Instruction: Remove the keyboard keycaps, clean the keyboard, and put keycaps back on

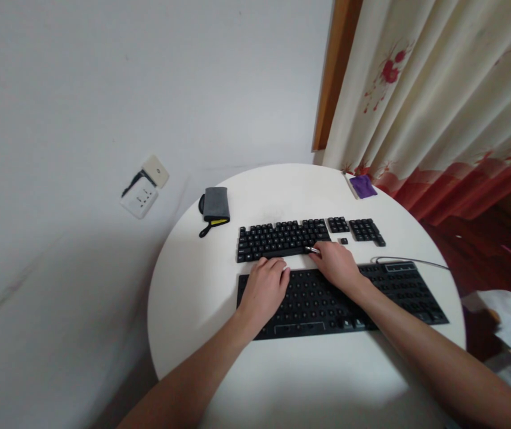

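Observation:
A black keyboard base [309, 301], with bare key stems showing, lies across the white table under my forearms. Just beyond it, loose black keycaps [277, 238] are set out in keyboard order, a long space bar at their near edge. My right hand [336, 262] is closed around a small silver metal tool [312, 249], whose tip is at the right end of the lower keycap row. My left hand [266, 283] rests over the base's upper left part, fingers loosely bent and apart, fingertips near the lowest keycaps. Nothing shows in it.
More keycap groups [365, 230] and one single keycap [343, 241] lie at the right. A grey cloth [216, 204] with a yellow edge and black loop is at the far left, a purple cloth [363, 186] at the far right. A cable [411, 259] runs off the round table's right edge.

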`<state>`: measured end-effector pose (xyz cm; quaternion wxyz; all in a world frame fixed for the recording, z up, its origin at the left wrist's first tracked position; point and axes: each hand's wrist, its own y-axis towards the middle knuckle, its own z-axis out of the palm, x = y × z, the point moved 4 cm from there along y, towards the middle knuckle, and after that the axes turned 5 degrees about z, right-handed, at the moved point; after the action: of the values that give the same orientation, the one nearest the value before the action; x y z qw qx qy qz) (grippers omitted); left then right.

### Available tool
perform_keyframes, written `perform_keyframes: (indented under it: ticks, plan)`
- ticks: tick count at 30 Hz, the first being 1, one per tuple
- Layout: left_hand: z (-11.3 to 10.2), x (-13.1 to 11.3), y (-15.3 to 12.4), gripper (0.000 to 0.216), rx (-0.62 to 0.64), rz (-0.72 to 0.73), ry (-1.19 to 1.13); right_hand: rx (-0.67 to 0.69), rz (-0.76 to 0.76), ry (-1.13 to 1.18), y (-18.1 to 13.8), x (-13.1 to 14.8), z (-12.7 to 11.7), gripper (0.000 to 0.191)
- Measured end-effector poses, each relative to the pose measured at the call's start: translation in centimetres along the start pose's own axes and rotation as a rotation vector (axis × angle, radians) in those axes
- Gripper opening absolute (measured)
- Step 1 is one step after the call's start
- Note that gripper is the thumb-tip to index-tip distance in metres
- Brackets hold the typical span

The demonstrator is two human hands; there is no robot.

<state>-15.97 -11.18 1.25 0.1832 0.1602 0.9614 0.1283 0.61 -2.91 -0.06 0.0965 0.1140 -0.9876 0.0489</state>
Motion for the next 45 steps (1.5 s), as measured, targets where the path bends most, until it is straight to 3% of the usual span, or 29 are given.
perform_keyframes:
  ticks: [16, 20, 23, 26, 30, 34, 41, 45]
  plan:
    - [0.0, 0.1, 0.1, 0.021, -0.006, 0.008, 0.001, -0.013, -0.006, 0.004, 0.0, 0.3, -0.1, 0.022]
    - [0.0, 0.1, 0.1, 0.022, -0.006, 0.01, -0.001, -0.068, 0.004, 0.047, -0.5, -0.1, -1.4, 0.022]
    - [-0.3, 0.0, 0.0, 0.022, -0.007, -0.006, 0.012, -0.165, 0.005, 0.199, -1.7, -1.2, -3.9, 0.025]
    - [-0.8, -0.3, 0.0, 0.021, -0.025, -0.006, 0.011, -0.257, -0.021, 0.497, -4.0, -2.8, -6.6, 0.031]
    - [-0.8, -1.3, 0.1, 0.021, -0.003, 0.079, -0.086, -0.249, -0.017, 0.872, -7.8, -4.9, -7.9, 0.048]
    - [-0.4, -2.3, 0.0, 0.02, 0.016, 0.17, -0.173, -0.323, 0.01, 0.921, -11.4, -6.0, -6.9, 0.046]
    - [-0.2, -3.1, -0.1, 0.02, 0.013, 0.231, -0.234, -0.127, 0.202, 0.955, -13.7, -6.5, -1.3, 0.044]
    - [-0.2, -3.0, 0.0, 0.02, 0.018, 0.222, -0.254, -0.107, 0.258, 0.964, -13.9, -6.7, 0.2, 0.045]
